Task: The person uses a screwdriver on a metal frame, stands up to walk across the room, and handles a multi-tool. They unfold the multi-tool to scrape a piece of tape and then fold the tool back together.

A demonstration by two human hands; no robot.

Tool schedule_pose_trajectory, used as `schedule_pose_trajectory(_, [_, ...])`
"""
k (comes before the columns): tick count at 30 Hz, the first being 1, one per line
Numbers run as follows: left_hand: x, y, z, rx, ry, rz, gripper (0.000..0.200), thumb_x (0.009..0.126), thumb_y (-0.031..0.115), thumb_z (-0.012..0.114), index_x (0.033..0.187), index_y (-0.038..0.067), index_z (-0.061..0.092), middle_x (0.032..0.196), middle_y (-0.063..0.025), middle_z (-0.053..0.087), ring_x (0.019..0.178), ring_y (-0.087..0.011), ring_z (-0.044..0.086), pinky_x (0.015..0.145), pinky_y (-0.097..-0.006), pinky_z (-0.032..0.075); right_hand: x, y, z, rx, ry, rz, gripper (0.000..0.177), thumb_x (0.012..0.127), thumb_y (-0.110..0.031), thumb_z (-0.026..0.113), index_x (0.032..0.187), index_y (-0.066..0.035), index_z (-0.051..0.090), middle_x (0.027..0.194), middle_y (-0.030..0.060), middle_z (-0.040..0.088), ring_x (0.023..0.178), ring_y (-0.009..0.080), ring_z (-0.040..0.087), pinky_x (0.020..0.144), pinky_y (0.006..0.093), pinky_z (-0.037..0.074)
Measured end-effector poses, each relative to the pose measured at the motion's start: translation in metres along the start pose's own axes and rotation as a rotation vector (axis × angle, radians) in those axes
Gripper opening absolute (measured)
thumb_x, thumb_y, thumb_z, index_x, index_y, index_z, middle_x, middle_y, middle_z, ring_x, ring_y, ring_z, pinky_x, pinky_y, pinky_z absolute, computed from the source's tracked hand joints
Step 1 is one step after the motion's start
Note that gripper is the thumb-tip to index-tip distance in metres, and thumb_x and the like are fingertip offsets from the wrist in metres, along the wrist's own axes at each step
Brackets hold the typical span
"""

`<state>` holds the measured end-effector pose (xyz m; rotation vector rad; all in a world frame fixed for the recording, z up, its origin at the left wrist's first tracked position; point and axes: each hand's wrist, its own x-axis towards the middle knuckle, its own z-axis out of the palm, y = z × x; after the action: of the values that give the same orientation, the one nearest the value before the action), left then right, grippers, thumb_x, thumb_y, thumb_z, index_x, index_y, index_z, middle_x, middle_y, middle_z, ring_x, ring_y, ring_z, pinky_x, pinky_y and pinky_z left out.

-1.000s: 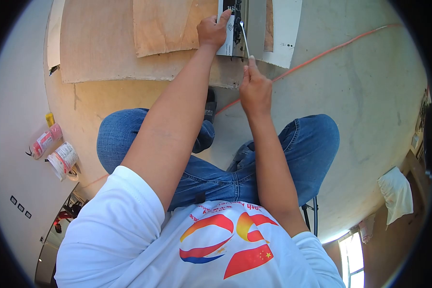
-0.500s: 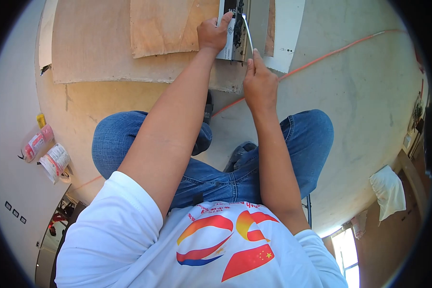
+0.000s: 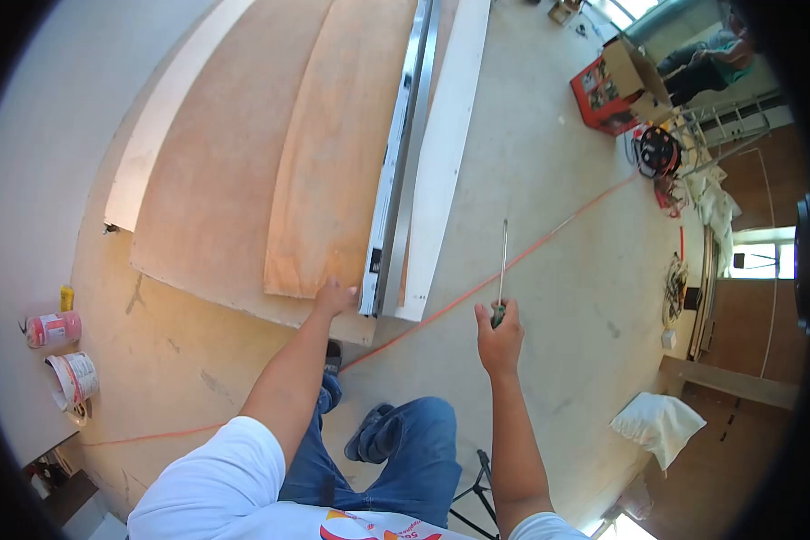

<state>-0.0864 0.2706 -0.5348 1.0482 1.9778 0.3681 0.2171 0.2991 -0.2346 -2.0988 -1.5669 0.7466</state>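
Note:
My right hand (image 3: pixel 499 340) is closed around the green handle of a screwdriver (image 3: pixel 503 256), whose long thin shaft points up and away over the floor. My left hand (image 3: pixel 336 297) is open at the near edge of the brown boards, its thumb side close to the end of a long metal rail (image 3: pixel 389 171). I cannot make out whether it touches the rail. Dark patches and labels show along the rail's pale face. Under it lie a narrow wooden board (image 3: pixel 310 180) and a larger board (image 3: pixel 207 180).
White panels (image 3: pixel 445 171) flank the boards. An orange cord (image 3: pixel 558 229) crosses the floor. Beyond stand a red box (image 3: pixel 603 97), a ladder (image 3: pixel 733 121) and another person (image 3: pixel 706 67). A white sack (image 3: pixel 659 423) lies right; a bucket (image 3: pixel 74 378) and pink container (image 3: pixel 52 328) are left.
The screwdriver has come away from the rail's end and moved right. My left hand has shifted off the rail's face toward the board edge. My view has lifted, showing more room.

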Motion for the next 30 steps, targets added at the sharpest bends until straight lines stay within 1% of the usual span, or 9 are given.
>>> schedule_pose_trajectory(7, [-0.213,-0.058,-0.277,0.205,0.007,-0.205,0.045,0.082,0.043,0.077,0.097,0.002,0.067,0.095,-0.0206,0.071,0.089,-0.0344,0.069,0.08,-0.0427,0.054,-0.128,0.135,-0.188,-0.589,-0.525,0.492,0.038,0.078,-0.021,0.066,0.11,0.0,0.061,0.11,0.0245,0.069,0.107,0.0419,0.066,0.094,0.0467,0.053])
schedule_pose_trajectory(12, [-0.362,-0.097,-0.438,0.499,0.016,-0.582,0.055,0.081,0.044,0.075,0.105,-0.005,0.07,0.108,-0.0241,0.072,0.105,-0.0385,0.069,0.091,-0.0438,0.054,-0.282,0.272,-0.298,-0.856,-0.951,0.534,0.02,0.078,-0.019,0.071,0.086,-0.001,0.075,0.092,0.0178,0.075,0.095,0.0349,0.072,0.082,0.0411,0.058])
schedule_pose_trajectory(15, [-0.395,-0.113,-0.471,0.753,-0.24,-0.499,0.039,0.085,0.03,0.072,0.108,-0.002,0.071,0.103,-0.0241,0.072,0.094,-0.036,0.072,0.081,-0.0474,0.058,-0.28,0.256,-0.337,-0.664,-0.673,0.859,0.024,0.076,-0.023,0.074,0.085,0.0,0.075,0.091,0.0178,0.075,0.094,0.0344,0.072,0.082,0.0403,0.058])
schedule_pose_trajectory(17, [-0.399,-0.085,-0.451,0.561,-0.106,-0.786,0.037,0.087,0.031,0.072,0.109,0.001,0.069,0.096,-0.0192,0.069,0.086,-0.0321,0.069,0.076,-0.0471,0.056,-0.264,0.258,-0.353,-0.571,-0.52,0.924,0.027,0.075,-0.025,0.076,0.084,0.0,0.074,0.091,0.0178,0.075,0.094,0.034,0.072,0.082,0.0397,0.058])
schedule_pose_trajectory(21, [-0.332,0.104,-0.328,-0.04,0.035,-0.761,0.033,0.09,0.032,0.071,0.11,0.007,0.063,0.084,-0.0094,0.063,0.072,-0.0244,0.063,0.064,-0.0465,0.052,-0.205,0.291,-0.381,-0.435,-0.294,0.93,0.033,0.073,-0.031,0.079,0.083,0.0,0.073,0.09,0.0179,0.075,0.094,0.0333,0.072,0.083,0.0386,0.057])
schedule_pose_trajectory(23, [-0.298,0.238,-0.264,-0.152,-0.147,-0.621,0.031,0.091,0.032,0.07,0.111,0.01,0.061,0.078,-0.0045,0.061,0.064,-0.0206,0.06,0.058,-0.0462,0.051,-0.138,0.326,-0.4,-0.252,-0.416,0.975,0.041,0.065,-0.031,0.091,0.08,0.001,0.07,0.088,0.0164,0.074,0.082,0.0307,0.073,0.075,0.0386,0.058])
schedule_pose_trajectory(26, [-0.254,0.424,-0.2,0.215,-0.587,-0.231,0.043,0.091,0.044,0.071,0.113,0.009,0.059,0.1,-0.0079,0.067,0.087,-0.019,0.064,0.072,-0.0394,0.054,-0.003,0.312,-0.456,0.158,0.103,0.816,0.029,0.071,-0.01,0.085,0.078,-0.002,0.057,0.064,0.0107,0.064,0.054,0.0214,0.066,0.049,0.0368,0.051])
schedule_pose_trajectory(28, [-0.227,0.491,-0.18,-0.083,-0.479,-0.182,0.042,0.091,0.043,0.071,0.112,0.008,0.059,0.099,-0.0078,0.067,0.088,-0.0183,0.064,0.068,-0.0362,0.053,0.081,0.319,-0.494,0.097,0.154,0.691,0.037,0.07,-0.02,0.084,0.089,-0.001,0.059,0.084,0.0165,0.067,0.08,0.0322,0.068,0.073,0.044,0.055])
schedule_pose_trajectory(30, [-0.211,0.54,-0.174,-0.212,-0.335,-0.127,0.04,0.091,0.042,0.071,0.109,0.007,0.06,0.096,-0.0073,0.066,0.083,-0.0176,0.063,0.065,-0.0349,0.053,0.142,0.317,-0.523,0.17,0.268,0.576,0.034,0.071,-0.018,0.082,0.089,-0.001,0.058,0.081,0.0158,0.066,0.075,0.0317,0.069,0.07,0.0427,0.054])
